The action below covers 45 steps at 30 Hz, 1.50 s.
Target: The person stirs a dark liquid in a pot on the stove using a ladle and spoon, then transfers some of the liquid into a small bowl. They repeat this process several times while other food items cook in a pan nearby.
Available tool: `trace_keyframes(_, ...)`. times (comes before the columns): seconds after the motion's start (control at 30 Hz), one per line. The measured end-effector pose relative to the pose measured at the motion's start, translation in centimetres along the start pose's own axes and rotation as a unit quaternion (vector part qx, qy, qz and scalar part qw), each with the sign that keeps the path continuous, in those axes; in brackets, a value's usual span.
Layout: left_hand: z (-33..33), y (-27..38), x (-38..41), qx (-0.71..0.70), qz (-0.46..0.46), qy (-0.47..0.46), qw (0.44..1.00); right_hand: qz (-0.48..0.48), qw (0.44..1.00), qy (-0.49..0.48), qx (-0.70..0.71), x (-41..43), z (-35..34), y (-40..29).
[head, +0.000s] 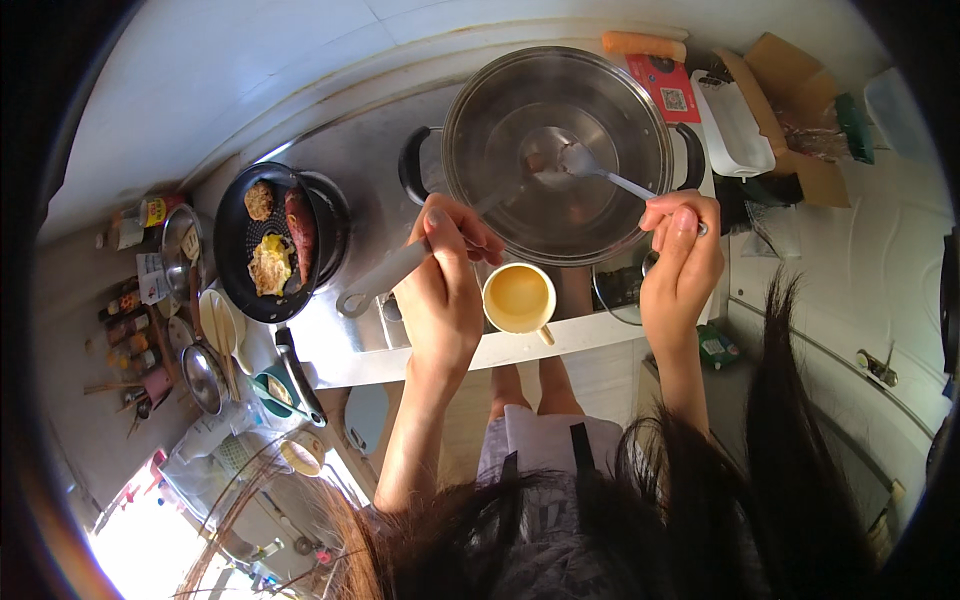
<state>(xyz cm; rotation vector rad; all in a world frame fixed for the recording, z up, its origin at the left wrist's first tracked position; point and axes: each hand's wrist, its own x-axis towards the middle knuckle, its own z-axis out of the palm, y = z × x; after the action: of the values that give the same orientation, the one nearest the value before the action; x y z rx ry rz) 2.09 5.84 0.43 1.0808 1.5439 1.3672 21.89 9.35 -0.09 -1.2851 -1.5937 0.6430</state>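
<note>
A large steel pot (495,225) with black side handles stands before me, steam over it. My left hand (450,277) grips the flat handle of a ladle (551,150), whose bowl is inside the pot. In my right hand (679,255) is a metal spoon (581,161); its tip lies over the ladle's bowl, by a small brownish piece. Whether spoon and ladle touch, I cannot tell. Between my hands, near the counter's front edge, a cream mug (520,298) holds yellow liquid. Left of the pot, a black frying pan (274,165) holds a fried egg (271,265), a reddish sweet potato (300,232) and a brown patty (259,200).
The pan's handle (296,367) juts past the counter's front edge (360,373). Bowls, chopsticks (225,341) and jars crowd the left side. A glass lid (619,296) lies under my right hand. A white tray (731,135) and cardboard box (795,82) stand back right.
</note>
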Motion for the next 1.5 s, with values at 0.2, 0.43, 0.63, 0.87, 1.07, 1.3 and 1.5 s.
trace_keyframes(0.2,0.0,-0.3,0.5,0.026,-0.005,0.003,1.0,-0.018,0.999,-0.005,-0.027,0.2,0.5,0.9)
trace_keyframes(0.43,0.0,0.1,0.7,0.038,0.002,0.008,0.999,-0.069,0.992,-0.07,-0.078,0.7,1.8,0.5)
trace_keyframes(0.63,0.0,0.3,0.8,0.06,0.0,0.002,0.998,-0.049,0.994,-0.06,-0.077,0.3,2.2,0.9)
trace_keyframes(0.87,-0.4,0.2,0.5,0.065,0.005,0.004,0.998,-0.047,0.996,-0.033,-0.067,0.2,1.9,1.2)
trace_keyframes(1.07,-0.4,0.4,0.2,0.057,0.01,0.012,0.998,-0.027,0.999,-0.004,-0.047,0.0,1.6,2.0)
trace_keyframes(1.3,-0.5,0.4,0.1,0.078,0.016,0.008,0.997,-0.004,0.999,0.014,-0.044,-0.2,1.9,2.2)
trace_keyframes(1.5,-0.4,0.4,0.0,0.088,0.028,0.006,0.996,-0.021,0.996,0.017,-0.087,-0.1,1.9,2.3)
